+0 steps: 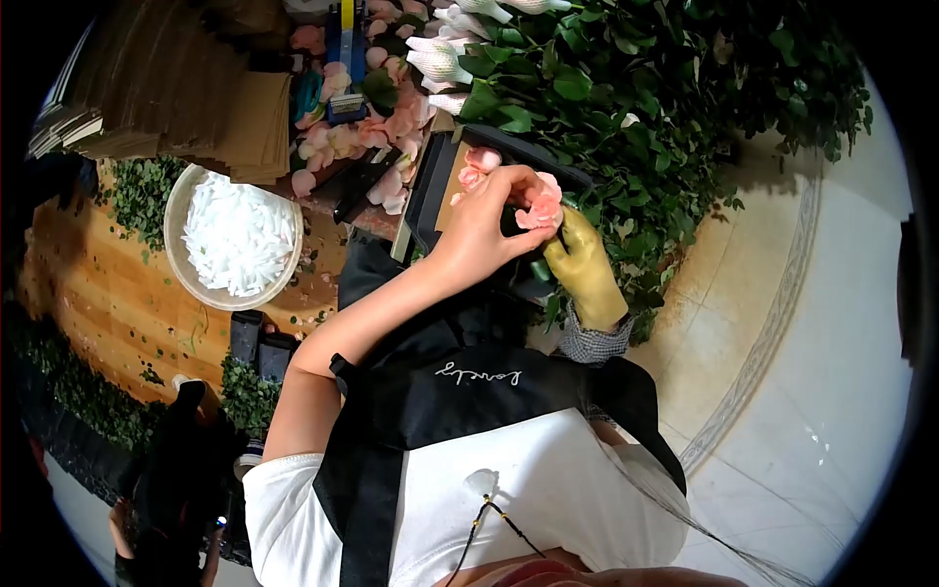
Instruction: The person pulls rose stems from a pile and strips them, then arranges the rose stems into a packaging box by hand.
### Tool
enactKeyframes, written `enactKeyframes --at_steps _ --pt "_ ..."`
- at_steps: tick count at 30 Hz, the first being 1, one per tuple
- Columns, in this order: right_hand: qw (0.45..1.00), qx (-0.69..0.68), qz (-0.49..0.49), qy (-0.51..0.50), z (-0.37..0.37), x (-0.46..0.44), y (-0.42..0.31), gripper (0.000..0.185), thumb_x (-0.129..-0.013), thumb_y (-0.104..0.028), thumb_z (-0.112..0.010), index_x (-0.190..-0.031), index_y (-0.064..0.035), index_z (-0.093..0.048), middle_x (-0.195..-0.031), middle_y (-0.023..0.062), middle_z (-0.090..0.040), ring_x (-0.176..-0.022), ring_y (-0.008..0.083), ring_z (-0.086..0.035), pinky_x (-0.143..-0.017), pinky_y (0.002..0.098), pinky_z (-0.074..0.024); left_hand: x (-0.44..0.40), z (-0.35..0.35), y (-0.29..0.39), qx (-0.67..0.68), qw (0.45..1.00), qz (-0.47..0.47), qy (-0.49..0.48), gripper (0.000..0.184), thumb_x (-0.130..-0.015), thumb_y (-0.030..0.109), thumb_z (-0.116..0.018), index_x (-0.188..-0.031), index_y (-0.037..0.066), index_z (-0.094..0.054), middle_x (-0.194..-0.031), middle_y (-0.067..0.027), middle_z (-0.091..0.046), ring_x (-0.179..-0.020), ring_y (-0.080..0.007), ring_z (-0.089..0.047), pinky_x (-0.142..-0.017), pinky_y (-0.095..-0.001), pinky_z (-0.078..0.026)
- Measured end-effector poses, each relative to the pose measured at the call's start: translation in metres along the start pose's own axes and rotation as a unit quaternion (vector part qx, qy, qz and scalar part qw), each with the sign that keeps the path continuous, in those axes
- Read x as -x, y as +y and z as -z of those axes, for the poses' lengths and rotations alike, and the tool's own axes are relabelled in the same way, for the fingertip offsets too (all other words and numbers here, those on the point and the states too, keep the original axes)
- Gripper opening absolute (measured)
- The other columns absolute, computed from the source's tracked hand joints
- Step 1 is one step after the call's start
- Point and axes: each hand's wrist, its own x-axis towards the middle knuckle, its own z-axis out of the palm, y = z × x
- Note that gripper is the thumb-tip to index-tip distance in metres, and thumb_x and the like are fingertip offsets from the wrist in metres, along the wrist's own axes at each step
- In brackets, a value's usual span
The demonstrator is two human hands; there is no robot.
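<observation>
My bare left hand (497, 213) is closed at a pink rose (541, 203), thumb and fingers pinching at its petals. My right hand (584, 262), in a yellow glove with a checked sleeve at the wrist, is closed around the rose just below its bloom; the stem is mostly hidden. Under my left hand, another pink bloom (479, 163) lies over a cardboard piece in a black-edged stand (445, 166). Pink petals (391, 122) are scattered on the surface beyond it.
Leafy stems (626, 147) pile up at the right, with white net-covered blooms (438, 61) at their left. Cardboard sheets (196, 98) are stacked upper left. A round tub (178, 256) holds white sleeves. A blue tool (345, 59) stands among petals. Another person (176, 470) is lower left.
</observation>
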Motion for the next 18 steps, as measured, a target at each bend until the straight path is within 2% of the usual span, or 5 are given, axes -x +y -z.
enactKeyframes --at_steps 3,6,7,11,18 --pt "0.998 -0.058 -0.029 -0.018 0.008 0.001 -0.018 0.037 -0.090 0.001 -0.059 -0.127 -0.0004 -0.062 -0.129 0.0173 -0.064 -0.121 0.0317 -0.059 -0.104 0.0384 -0.0454 0.000 0.002 -0.001 -0.001 1.000 -0.024 0.004 0.063 -0.078 0.010 -0.086 -0.128 0.002 -0.048 -0.109 -0.0129 -0.066 -0.099 -0.0229 -0.067 -0.091 -0.0348 -0.053" --pt "1.000 -0.020 -0.005 -0.004 0.010 0.006 0.001 0.038 -0.090 0.002 -0.059 -0.128 -0.0003 -0.062 -0.129 0.0175 -0.063 -0.122 0.0318 -0.059 -0.105 0.0380 -0.0449 -0.001 0.001 0.003 0.010 0.999 -0.037 0.012 0.057 -0.079 0.010 -0.084 -0.125 0.003 -0.051 -0.109 -0.0123 -0.066 -0.099 -0.0233 -0.067 -0.090 -0.0344 -0.053" --pt "0.996 -0.071 -0.031 0.041 0.005 0.007 -0.005 0.037 -0.090 0.002 -0.058 -0.126 0.0001 -0.062 -0.128 0.0180 -0.064 -0.122 0.0323 -0.060 -0.105 0.0383 -0.0451 -0.001 0.002 0.007 -0.004 1.000 -0.029 0.004 0.052 -0.079 0.009 -0.084 -0.121 0.002 -0.054 -0.108 -0.0116 -0.066 -0.100 -0.0243 -0.066 -0.090 -0.0349 -0.052" --pt "0.992 -0.092 -0.028 0.087 0.000 0.006 0.003 0.036 -0.091 0.000 -0.060 -0.126 0.0013 -0.063 -0.129 0.0189 -0.064 -0.123 0.0323 -0.060 -0.106 0.0384 -0.0453 0.005 0.000 0.006 -0.040 0.998 -0.043 0.015 0.039 -0.077 0.007 -0.082 -0.109 0.002 -0.061 -0.109 -0.0100 -0.066 -0.103 -0.0270 -0.064 -0.090 -0.0358 -0.050" --pt "0.991 -0.053 -0.059 0.105 -0.003 0.010 0.013 0.033 -0.091 -0.001 -0.061 -0.125 0.0007 -0.064 -0.129 0.0157 -0.066 -0.121 0.0310 -0.062 -0.108 0.0392 -0.0438 0.012 -0.001 0.016 -0.021 0.997 -0.060 0.033 0.029 -0.082 0.008 -0.077 -0.106 0.002 -0.063 -0.112 -0.0110 -0.064 -0.103 -0.0272 -0.062 -0.091 -0.0359 -0.049"
